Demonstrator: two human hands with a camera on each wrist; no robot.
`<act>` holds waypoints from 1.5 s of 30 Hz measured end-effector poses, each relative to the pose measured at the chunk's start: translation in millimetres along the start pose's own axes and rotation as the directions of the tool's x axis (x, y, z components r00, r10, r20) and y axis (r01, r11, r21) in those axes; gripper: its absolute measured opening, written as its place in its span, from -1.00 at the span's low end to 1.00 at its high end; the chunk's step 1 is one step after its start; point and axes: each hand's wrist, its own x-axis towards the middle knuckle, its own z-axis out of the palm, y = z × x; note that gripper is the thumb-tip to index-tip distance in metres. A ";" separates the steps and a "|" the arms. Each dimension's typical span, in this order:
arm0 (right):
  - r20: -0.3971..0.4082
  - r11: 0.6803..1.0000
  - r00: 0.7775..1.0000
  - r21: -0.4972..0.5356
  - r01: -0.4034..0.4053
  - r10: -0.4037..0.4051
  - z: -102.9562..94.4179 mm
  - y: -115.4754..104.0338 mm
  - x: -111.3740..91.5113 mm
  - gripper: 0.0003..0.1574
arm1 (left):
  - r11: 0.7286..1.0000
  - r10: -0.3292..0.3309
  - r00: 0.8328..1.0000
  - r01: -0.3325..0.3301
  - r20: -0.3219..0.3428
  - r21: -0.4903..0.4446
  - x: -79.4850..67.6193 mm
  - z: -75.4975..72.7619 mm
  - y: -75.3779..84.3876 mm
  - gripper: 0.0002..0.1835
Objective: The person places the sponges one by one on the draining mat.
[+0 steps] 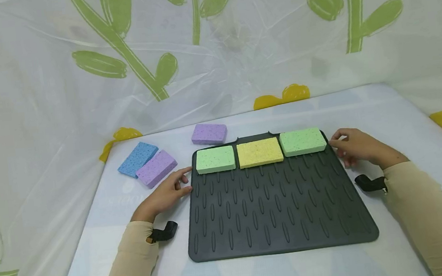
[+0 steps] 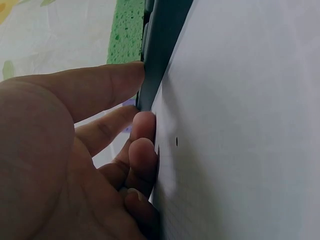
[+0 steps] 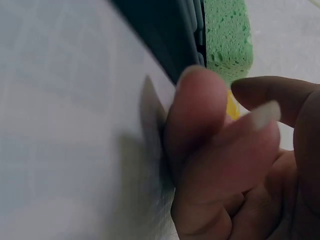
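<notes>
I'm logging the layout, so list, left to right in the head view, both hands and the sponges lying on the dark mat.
Left hand, left green sponge, yellow sponge, right green sponge, right hand.

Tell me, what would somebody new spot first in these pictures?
Probably the big dark mat in the middle, with a bright yellow sponge between two green sponges along its far edge. Next might be the person's left hand and right hand, one at each side of it. Then the blue sponge, off to the left beside a purple sponge.
</notes>
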 end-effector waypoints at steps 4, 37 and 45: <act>0.040 1.000 0.999 0.020 -0.008 0.007 -4.5 1.1 -5.4 -0.50 | 1.000 0.004 1.000 -0.004 0.011 -0.025 -1.8 4.9 -0.6 -0.32; 0.089 1.000 0.996 0.030 -0.007 0.004 -6.7 16.6 0.8 -0.45 | 0.907 0.041 0.920 0.129 -0.389 0.400 6.0 -17.6 22.8 -0.50; 0.079 0.999 0.997 0.049 0.021 -0.025 -3.9 18.0 -4.0 -0.43 | 0.835 -0.042 0.940 0.219 -0.338 0.505 11.0 -37.5 12.4 -0.29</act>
